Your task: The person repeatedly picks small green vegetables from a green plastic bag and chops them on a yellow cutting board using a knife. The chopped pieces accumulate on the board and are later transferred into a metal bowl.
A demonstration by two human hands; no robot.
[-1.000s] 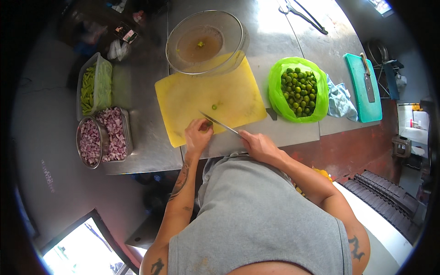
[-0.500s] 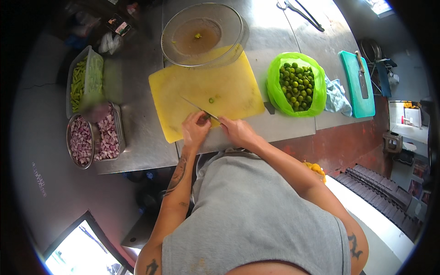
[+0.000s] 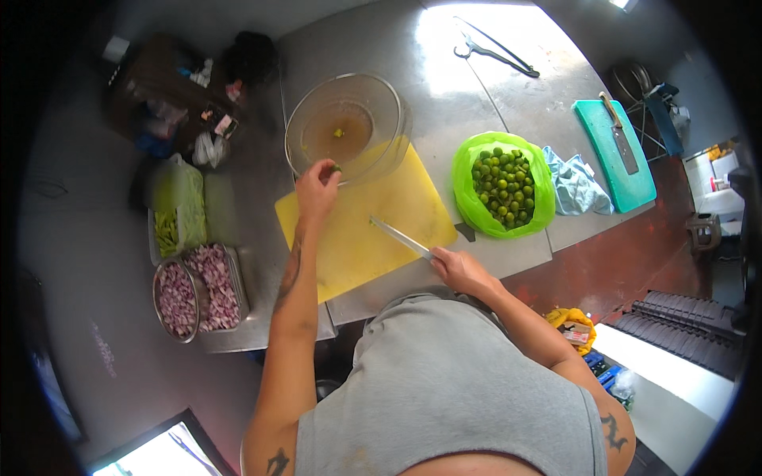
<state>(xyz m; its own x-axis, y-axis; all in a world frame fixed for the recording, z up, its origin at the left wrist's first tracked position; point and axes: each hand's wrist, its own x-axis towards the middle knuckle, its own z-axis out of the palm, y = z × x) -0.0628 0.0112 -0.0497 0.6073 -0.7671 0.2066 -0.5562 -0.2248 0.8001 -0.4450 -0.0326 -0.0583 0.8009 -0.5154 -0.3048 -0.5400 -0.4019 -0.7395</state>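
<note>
My left hand is at the near rim of a clear glass bowl, its fingertips pinching a small green citrus piece. Brownish liquid with a yellow-green bit floating in it lies inside the bowl. Beneath, a yellow cutting board extends under the bowl's near side. In my right hand is a kitchen knife by its handle, blade pointing left over the board. A tiny green scrap shows at the blade's tip.
Right of the board stands a bright green bag of small green citrus fruits. Beyond it lie a light blue cloth and a teal board with another knife. Chopped red onions fill containers at left. Black tongs lie at the back.
My left hand has gone from the board to the bowl's rim with a green piece. My right hand has drawn the knife away to the right. The whole view has shifted.
</note>
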